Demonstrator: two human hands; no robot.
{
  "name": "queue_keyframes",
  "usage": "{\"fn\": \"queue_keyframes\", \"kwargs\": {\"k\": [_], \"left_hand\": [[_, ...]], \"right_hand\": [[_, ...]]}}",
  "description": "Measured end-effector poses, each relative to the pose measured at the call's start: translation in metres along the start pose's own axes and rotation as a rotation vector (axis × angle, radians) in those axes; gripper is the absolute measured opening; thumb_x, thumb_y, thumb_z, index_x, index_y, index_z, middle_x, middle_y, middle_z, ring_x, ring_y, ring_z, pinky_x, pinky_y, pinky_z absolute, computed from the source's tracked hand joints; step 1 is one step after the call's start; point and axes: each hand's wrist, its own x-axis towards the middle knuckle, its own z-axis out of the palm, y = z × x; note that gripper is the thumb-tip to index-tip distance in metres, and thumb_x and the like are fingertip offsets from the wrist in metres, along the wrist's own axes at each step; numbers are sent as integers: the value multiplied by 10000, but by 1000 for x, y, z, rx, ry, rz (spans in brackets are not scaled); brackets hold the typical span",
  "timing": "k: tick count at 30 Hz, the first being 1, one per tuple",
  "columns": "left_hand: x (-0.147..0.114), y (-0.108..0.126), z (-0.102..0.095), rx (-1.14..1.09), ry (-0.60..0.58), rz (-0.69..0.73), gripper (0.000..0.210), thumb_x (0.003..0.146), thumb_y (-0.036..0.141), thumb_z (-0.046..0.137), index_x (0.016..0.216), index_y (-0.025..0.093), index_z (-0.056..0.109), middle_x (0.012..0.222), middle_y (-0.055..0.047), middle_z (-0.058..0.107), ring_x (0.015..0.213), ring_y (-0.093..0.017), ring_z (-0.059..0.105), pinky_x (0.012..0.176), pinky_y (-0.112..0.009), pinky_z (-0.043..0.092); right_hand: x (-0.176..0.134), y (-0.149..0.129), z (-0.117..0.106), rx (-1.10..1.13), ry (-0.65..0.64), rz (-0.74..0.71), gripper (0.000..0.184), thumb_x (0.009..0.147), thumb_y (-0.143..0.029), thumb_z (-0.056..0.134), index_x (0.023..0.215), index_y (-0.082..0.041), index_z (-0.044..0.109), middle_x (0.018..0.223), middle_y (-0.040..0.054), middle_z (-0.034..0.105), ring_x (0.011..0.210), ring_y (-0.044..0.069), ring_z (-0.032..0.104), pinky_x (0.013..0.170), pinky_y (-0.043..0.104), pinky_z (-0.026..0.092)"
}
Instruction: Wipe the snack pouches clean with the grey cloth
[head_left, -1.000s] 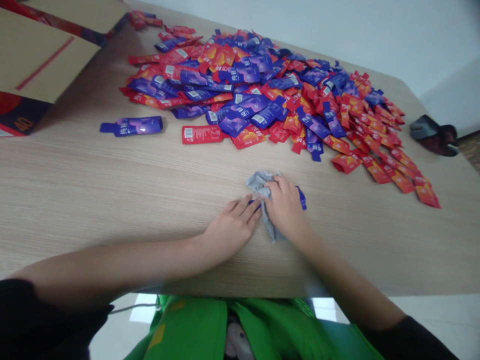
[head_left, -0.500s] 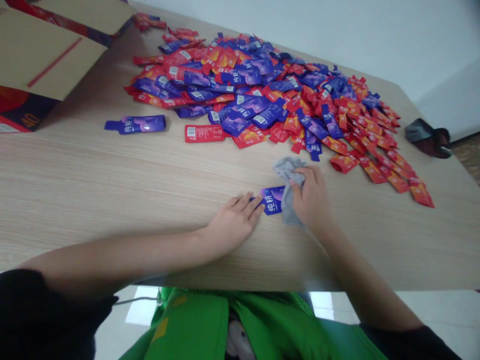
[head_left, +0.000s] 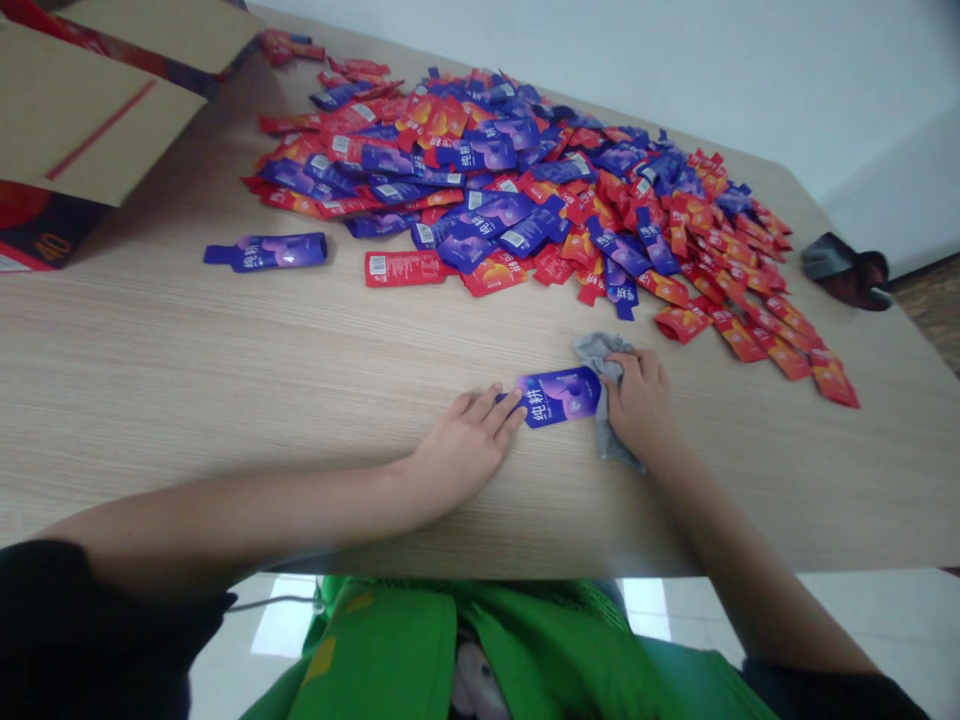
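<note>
A purple pouch (head_left: pixel 562 395) with white characters lies flat on the table in front of me. My left hand (head_left: pixel 469 440) rests palm down, its fingers stretched out over the pouch's narrow left end and pressing it to the tabletop. A crumpled grey cloth (head_left: pixel 619 450) is bunched under the fingers of my right hand (head_left: pixel 643 405), which is closed on it. The cloth touches the pouch's right end. Between the two hands the pouch's printed front is uncovered.
Behind my hands spreads a large pile of red and purple pouches (head_left: pixel 480 190). Another purple pouch (head_left: pixel 277 252) lies apart on the left, near an open cardboard box (head_left: pixel 75 130). A dark object (head_left: pixel 847 270) sits at the table's (head_left: pixel 225 400) right edge.
My right hand has slid the cloth rightward along the pouch to its right end, baring more of the print. My left hand has stayed on the narrow end.
</note>
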Motion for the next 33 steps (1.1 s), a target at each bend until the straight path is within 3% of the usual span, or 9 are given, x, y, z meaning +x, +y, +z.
{"fn": "queue_keyframes", "kwargs": {"k": [4,8,13,18,22,25,28,30,33], "left_hand": [[0,0,1,2,16,0,416,973,185,453,1372,99,537,1460,-151,499,1289,-315,519,965,-418,440],[0,0,0,-4,23,-7,386,969,193,470,1330,108,579,1388,-153,574,1283,-311,526,964,-417,438],[0,0,0,3,13,0,417,970,169,447,1371,102,539,1455,-157,502,1289,-314,518,949,-417,450],[3,-5,1,-14,6,20,428,966,203,434,1369,102,540,1449,-137,518,1298,-311,504,1020,-436,410],[14,-17,-5,-6,22,-208,481,945,303,456,1371,90,527,1487,-176,456,1354,-360,408,1057,-508,350],[22,-25,-12,27,19,-352,458,960,285,402,1325,45,539,1366,-225,533,1213,-359,495,934,-503,403],[23,-29,-15,-10,-2,-360,495,985,382,353,1291,48,551,1217,-199,593,1051,-338,540,822,-473,422],[22,-31,-14,-59,-6,-319,566,977,478,355,1306,55,538,1234,-185,580,1066,-334,523,825,-462,421],[20,-35,-10,-127,-14,-161,543,974,480,381,1323,92,531,1325,-151,548,1167,-309,479,912,-442,399]], "right_hand": [[-3,-44,-10,159,66,-104,245,927,-265,453,1137,-174,538,1131,172,530,1109,317,495,951,494,430],[-14,-74,-5,140,-140,-295,222,917,-221,460,1089,-186,597,1132,150,551,1028,297,514,897,455,449],[-10,-35,4,55,-143,-131,271,913,-246,454,1128,-164,598,1150,162,537,1056,313,510,913,484,435],[3,8,2,328,-111,-27,272,930,-349,424,1098,-183,559,1071,134,559,1048,296,554,954,503,441],[-7,-14,2,425,-117,4,266,932,-366,422,1115,-223,551,1123,134,559,1112,302,543,1002,518,419],[-22,-51,-5,468,-184,7,245,932,-320,430,1119,-226,558,1129,132,567,1125,294,541,997,513,429],[-27,-80,-19,580,-392,-96,214,928,-270,453,1098,-233,578,1108,96,609,1074,251,578,949,450,470],[-17,-84,-27,631,-493,-136,195,925,-265,471,1077,-238,592,1071,67,648,1015,225,610,905,406,489],[14,-70,-30,612,-373,-60,205,913,-288,489,1078,-229,595,1027,60,683,946,229,638,861,404,495]]}}
